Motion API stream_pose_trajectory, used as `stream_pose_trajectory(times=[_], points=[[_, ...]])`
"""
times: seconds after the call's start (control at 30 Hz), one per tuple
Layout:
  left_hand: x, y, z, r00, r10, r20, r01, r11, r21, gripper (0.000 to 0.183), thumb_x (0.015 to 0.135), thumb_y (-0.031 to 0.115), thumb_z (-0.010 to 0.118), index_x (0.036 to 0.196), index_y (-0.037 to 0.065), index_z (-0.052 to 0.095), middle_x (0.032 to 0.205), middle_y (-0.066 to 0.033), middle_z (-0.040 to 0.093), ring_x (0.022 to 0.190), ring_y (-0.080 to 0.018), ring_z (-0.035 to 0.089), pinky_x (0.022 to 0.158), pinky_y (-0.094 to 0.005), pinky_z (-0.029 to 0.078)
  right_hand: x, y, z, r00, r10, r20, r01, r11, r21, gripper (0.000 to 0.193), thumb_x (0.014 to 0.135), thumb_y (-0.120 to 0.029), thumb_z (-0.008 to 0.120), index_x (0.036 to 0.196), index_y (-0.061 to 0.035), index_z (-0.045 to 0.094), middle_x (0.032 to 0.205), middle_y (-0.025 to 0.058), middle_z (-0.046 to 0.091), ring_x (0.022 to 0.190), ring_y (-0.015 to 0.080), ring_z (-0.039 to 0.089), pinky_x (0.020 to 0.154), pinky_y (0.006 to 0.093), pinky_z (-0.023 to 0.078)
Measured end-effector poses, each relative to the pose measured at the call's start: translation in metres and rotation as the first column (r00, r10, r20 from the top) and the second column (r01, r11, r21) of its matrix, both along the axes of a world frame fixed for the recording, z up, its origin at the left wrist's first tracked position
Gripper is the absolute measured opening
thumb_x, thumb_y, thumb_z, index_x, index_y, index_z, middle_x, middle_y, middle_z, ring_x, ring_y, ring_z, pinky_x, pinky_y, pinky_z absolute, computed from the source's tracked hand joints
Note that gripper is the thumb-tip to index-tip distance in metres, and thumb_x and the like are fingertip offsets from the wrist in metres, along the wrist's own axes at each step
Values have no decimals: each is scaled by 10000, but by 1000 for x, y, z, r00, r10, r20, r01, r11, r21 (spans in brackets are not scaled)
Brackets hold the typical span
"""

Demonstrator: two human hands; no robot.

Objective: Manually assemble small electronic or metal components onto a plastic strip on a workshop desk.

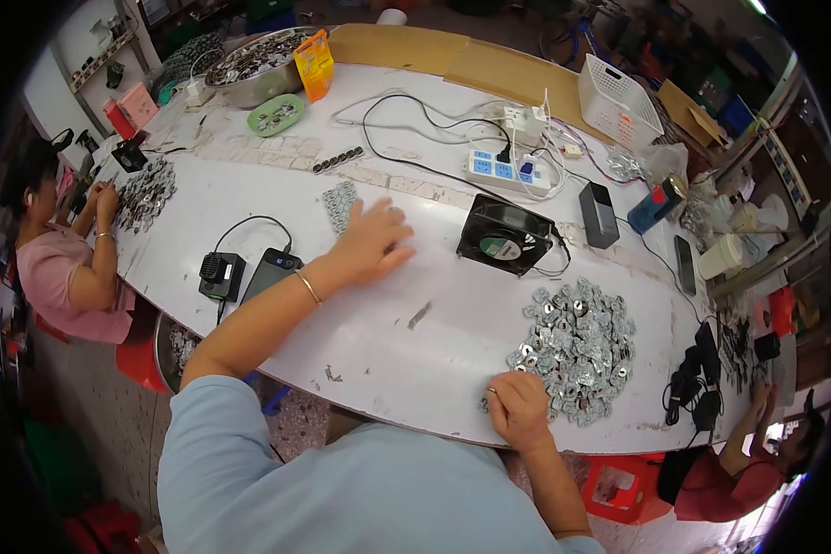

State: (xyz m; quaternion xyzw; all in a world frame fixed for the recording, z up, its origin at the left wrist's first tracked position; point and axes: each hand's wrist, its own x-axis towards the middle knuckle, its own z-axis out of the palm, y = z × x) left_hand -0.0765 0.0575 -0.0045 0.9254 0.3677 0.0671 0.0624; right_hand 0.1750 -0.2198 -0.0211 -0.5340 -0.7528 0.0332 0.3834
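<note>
My left hand (374,242) is over the table with its fingers spread and nothing in them, slightly blurred. Beside its fingertips lies a neat block of small grey metal pieces (339,203), set close together in rows and partly behind the hand. At the table's near edge my right hand (519,408) is closed, its fingers curled together. What they hold, if anything, I cannot make out. That hand touches the near left side of a loose pile of small silvery metal parts (582,346); some of them show a shiny round centre.
A black fan (503,235) stands beyond the pile, near a power strip (508,173) with trailing cables. Left are a small black device (222,274) and a power bank (272,270). Farther back stand a metal basin (258,83) and green dish (275,115). People sit at both sides.
</note>
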Motion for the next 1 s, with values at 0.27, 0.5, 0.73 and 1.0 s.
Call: stream_pose_trajectory(times=[0.27, 0.5, 0.73, 1.0], points=[[-4, 81, -20, 788, 585, 195, -612, 779, 138, 632, 907, 514, 513, 1401, 125, 450, 1461, -213, 356, 1397, -414, 207, 1055, -647, 177, -2, -1, 4, 999, -9, -31, 9, 1000, 2, 146, 712, -18, 682, 852, -43, 651, 867, 87, 644, 779, 277, 607, 694, 377, 470], [12, 66, -3, 763, 633, -132, -645, 760, -81, 696, 914, 571, 455, 1455, 140, 379, 1497, -203, 310, 1395, -420, 217, 1068, -648, 179, 2, 0, -1, 995, -89, -35, 89, 996, -1, 148, 718, -19, 677, 864, -31, 655, 871, 100, 642, 770, 293, 604, 693, 380, 471], [-20, 120, -15, 776, 623, 102, -631, 771, 84, 529, 906, 395, 550, 1340, 99, 489, 1364, -176, 465, 1267, -391, 423, 981, -623, 339, 2, -2, -2, 998, -56, -30, 55, 998, -13, 149, 711, -16, 678, 855, -45, 652, 869, 92, 643, 758, 284, 603, 683, 380, 466], [-34, 156, -8, 726, 687, -40, -688, 723, -62, 331, 818, 217, 618, 1096, 42, 654, 1135, -181, 638, 1114, -353, 588, 911, -503, 467, 1, 0, 0, 993, -108, -46, 108, 994, -15, 147, 711, -12, 673, 853, -42, 653, 863, 89, 644, 741, 277, 604, 667, 374, 467]])
